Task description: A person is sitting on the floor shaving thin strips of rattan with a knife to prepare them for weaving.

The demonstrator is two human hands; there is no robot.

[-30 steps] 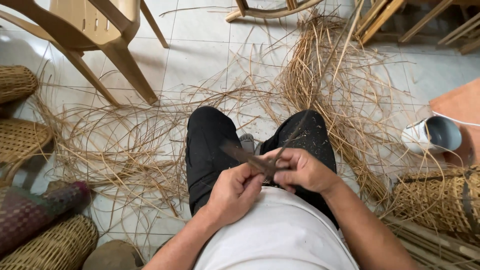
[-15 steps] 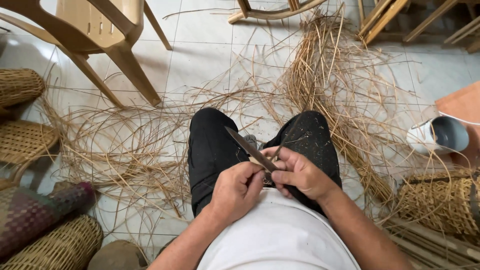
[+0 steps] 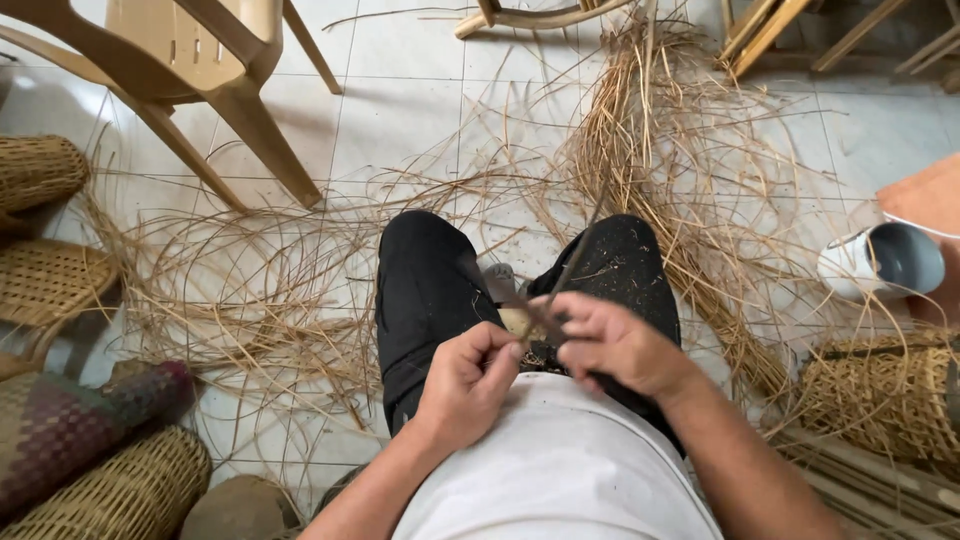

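Seated over the tiled floor, the person's left hand (image 3: 470, 378) and right hand (image 3: 612, 345) meet above the lap, both grips pinched on a thin dark reed strip (image 3: 572, 262) slanting up and away rightward.

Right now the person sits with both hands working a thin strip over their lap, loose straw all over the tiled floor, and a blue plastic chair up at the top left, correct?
Not quite: the plastic chair at the top left is beige, not blue, as the head view shows. The rest holds: the left hand and right hand work a thin strip over the lap, with loose straw across the tiled floor.
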